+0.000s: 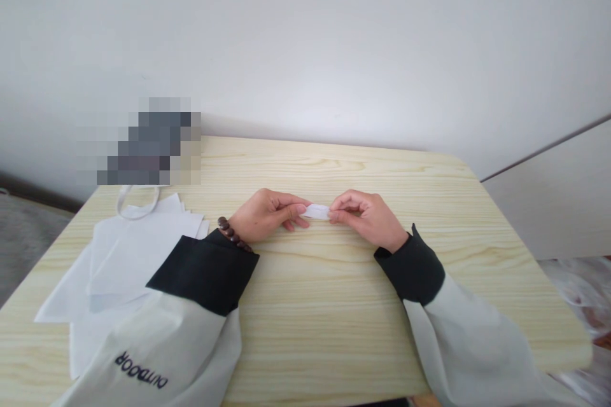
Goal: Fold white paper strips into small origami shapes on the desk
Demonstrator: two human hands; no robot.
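Observation:
Between my two hands a small folded piece of white paper [317, 212] is held just above the wooden table. My left hand [267, 213] pinches its left end between thumb and fingers. At the other end, the thumb and forefinger of my right hand [365, 215] close on the paper. Only the middle of the strip shows; both its ends are covered by fingertips. A dark beaded bracelet [233, 234] circles my left wrist.
Several loose white paper sheets [138, 248] overlap on the table's left side, partly under my left sleeve. A white loop [138, 202] lies at their far edge, beside a blurred-out dark object [147, 146]. Behind the table [324, 311] rises a white wall [315, 44].

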